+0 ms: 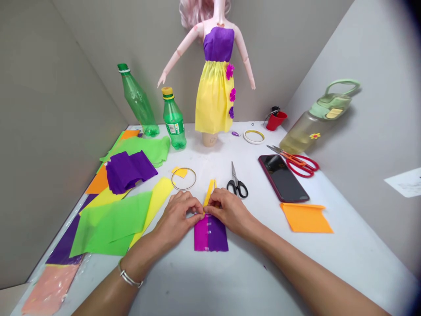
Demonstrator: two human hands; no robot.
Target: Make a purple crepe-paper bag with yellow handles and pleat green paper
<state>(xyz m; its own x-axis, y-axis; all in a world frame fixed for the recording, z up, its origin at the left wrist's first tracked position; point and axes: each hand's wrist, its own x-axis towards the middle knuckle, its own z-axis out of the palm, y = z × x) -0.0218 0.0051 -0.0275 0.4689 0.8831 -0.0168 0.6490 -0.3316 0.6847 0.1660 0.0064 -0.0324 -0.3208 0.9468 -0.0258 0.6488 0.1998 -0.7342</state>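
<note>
My left hand [176,218] and my right hand [228,211] meet at the top edge of a joined magenta and purple crepe paper piece [211,235]. Small strips of clear tape run across its seam. Both hands pinch the lower end of a narrow yellow crepe paper strip [209,192], which stands up from between my fingers. The fingers hide where the strip meets the piece. Just beyond my left hand lies a thin gold-rimmed hoop [183,178] with a small orange-yellow paper scrap [180,172] at it. Black-handled scissors [237,181] lie beyond my right hand.
Crepe paper sheets in green, purple, yellow and orange [112,219] cover the left of the white table [263,267]. A phone [283,177], red scissors [301,161] and orange paper [305,218] lie right. A doll [213,83] in a paper dress, bottles and a red cup stand behind.
</note>
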